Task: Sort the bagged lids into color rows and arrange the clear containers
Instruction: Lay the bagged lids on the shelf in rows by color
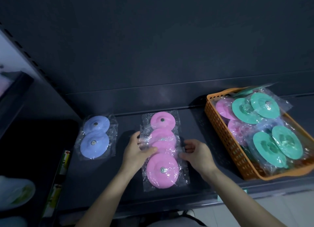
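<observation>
On the dark shelf [102, 184] lies a row of pink bagged lids [162, 169], overlapping front to back, the farthest at the back [162, 120]. My left hand [137, 149] grips the left edge of the middle pink bag [163, 138], thumb on its plastic. My right hand [197, 152] pinches the same row's right edge. To the left lies a blue bagged lid pair [95, 138]. An orange basket [226, 138] at the right holds several green [265, 107] and pink bagged lids [224, 107].
A dark shelf back wall rises behind. At the far left a slotted shelf upright [25, 55] slants down, with a yellow-green label strip [64, 162] and a blurred pale object [15, 192] below it. Pale floor tiles [288, 203] show at lower right.
</observation>
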{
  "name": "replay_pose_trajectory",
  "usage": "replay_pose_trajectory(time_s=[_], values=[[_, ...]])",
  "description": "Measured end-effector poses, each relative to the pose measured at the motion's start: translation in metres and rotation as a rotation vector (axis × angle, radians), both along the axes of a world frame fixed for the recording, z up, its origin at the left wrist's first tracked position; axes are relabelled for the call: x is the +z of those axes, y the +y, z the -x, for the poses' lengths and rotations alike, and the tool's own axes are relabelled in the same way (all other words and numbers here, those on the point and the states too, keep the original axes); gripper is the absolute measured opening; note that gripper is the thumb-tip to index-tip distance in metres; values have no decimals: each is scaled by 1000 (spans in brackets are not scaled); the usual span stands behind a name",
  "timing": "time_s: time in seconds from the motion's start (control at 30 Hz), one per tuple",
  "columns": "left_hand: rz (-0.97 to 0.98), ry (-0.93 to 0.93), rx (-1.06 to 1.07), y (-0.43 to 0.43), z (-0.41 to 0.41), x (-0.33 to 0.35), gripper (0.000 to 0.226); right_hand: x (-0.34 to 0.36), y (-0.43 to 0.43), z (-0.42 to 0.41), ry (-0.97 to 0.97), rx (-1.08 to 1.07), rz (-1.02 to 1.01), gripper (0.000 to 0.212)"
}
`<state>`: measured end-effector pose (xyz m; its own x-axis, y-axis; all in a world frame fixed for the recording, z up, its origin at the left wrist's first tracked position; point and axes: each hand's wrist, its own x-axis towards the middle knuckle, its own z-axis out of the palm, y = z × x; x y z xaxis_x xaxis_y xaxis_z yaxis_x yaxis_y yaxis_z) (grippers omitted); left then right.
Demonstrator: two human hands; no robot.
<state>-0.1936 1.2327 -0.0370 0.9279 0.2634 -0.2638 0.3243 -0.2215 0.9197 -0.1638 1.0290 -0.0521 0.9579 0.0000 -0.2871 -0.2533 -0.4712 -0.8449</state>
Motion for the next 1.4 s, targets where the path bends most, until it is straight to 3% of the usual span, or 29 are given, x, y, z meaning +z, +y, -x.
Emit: replay_pose_trajectory(time_s=[0.2,0.37,0.47,0.67,0.87,1.4], values=[[40,70,-80,8,2,1,101,-6,-2,3,9,28,40,32],[-18,69,-71,8,3,-1,99,7,0,-9,-63,80,45,28],[-47,65,-74,9,4,-2,96,12,5,-31,-140,113,108,14],[-12,81,-7,15,1,-8,101,13,21,-56,11,90,-202,26],[39,100,97,25,-2,-12,100,11,45,-64,38,130,-227,25],[7,51,132,38,-6,-12,88,17,54,-65,-27,254,-153,19]])
